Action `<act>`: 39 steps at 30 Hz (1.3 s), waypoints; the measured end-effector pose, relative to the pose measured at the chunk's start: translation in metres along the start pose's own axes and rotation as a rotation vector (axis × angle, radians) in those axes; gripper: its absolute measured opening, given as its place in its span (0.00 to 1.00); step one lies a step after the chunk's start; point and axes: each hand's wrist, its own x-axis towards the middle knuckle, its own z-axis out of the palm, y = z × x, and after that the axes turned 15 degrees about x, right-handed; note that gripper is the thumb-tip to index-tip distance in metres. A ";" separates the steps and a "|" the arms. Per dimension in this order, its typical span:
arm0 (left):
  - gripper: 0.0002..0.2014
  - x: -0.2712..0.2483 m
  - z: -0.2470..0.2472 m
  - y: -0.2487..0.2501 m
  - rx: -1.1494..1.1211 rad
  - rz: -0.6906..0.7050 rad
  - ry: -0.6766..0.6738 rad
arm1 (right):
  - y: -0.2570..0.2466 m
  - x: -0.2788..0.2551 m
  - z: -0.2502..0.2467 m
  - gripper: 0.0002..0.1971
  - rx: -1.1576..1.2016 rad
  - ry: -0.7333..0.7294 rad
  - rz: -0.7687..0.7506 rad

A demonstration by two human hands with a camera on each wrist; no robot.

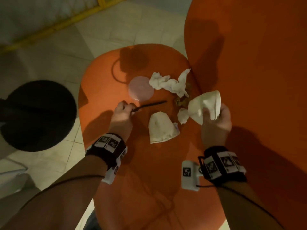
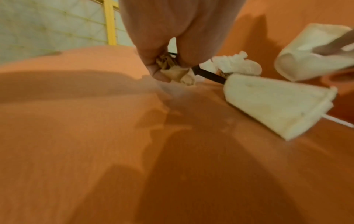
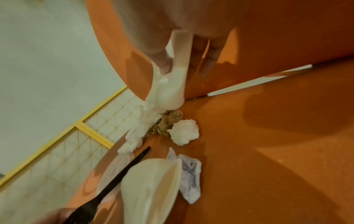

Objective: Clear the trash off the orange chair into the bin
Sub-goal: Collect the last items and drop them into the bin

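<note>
both forearms over orange chair (image 1: 157, 171), left hand (image 1: 123, 112) fisted on black stick (image 1: 149, 105), right hand (image 1: 217, 117) round crushed cup (image 1: 205, 105)

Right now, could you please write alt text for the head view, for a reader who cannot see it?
Over an orange chair, the left hand pinches a black plastic utensil while the right hand grips a crushed white paper cup. On the seat lie another flattened cup, crumpled tissues and a translucent lid; a black bin stands left.
</note>
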 end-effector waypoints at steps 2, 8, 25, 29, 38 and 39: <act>0.21 0.008 -0.014 -0.001 -0.056 -0.070 0.105 | 0.002 0.001 0.000 0.17 0.056 -0.110 0.107; 0.17 0.065 -0.049 0.016 -0.114 -0.068 0.149 | 0.020 0.011 0.033 0.28 -0.184 -0.488 0.314; 0.51 0.090 -0.014 0.037 0.135 -0.241 -0.080 | -0.002 0.005 0.016 0.16 -0.085 -0.461 0.159; 0.50 0.087 -0.008 0.041 0.078 -0.254 -0.018 | -0.020 0.028 0.043 0.22 -0.172 -0.535 0.053; 0.25 0.083 -0.007 0.018 -0.247 -0.251 0.032 | -0.002 0.052 0.100 0.46 -0.754 -0.563 -0.210; 0.25 0.081 -0.009 0.015 -0.285 -0.252 0.057 | -0.002 0.054 0.101 0.44 -0.741 -0.567 -0.216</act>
